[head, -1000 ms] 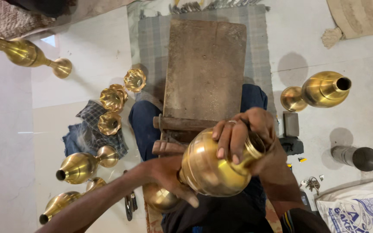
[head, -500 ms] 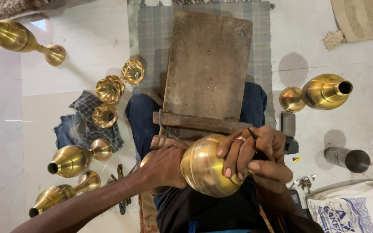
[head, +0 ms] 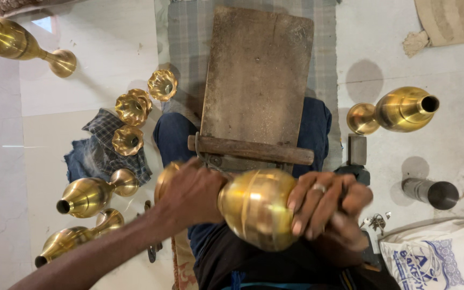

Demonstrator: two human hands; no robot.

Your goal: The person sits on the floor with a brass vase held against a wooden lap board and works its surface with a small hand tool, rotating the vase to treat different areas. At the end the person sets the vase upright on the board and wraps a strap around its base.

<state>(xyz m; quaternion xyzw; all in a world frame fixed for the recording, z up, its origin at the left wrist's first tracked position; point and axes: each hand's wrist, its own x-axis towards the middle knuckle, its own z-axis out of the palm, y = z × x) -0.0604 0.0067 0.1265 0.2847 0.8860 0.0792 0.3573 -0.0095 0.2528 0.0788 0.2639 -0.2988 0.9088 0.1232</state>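
Brass vase (head: 256, 207), polished, bulbous, lying sideways, gripped between both hands

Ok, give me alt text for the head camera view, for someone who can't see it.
Seen from above, a seated person grips a brass vase sideways over their lap, left hand at its narrow end, right hand over the other end. A worn wooden board lies across their legs; more brass vases and small fluted brass cups lie on the pale floor.
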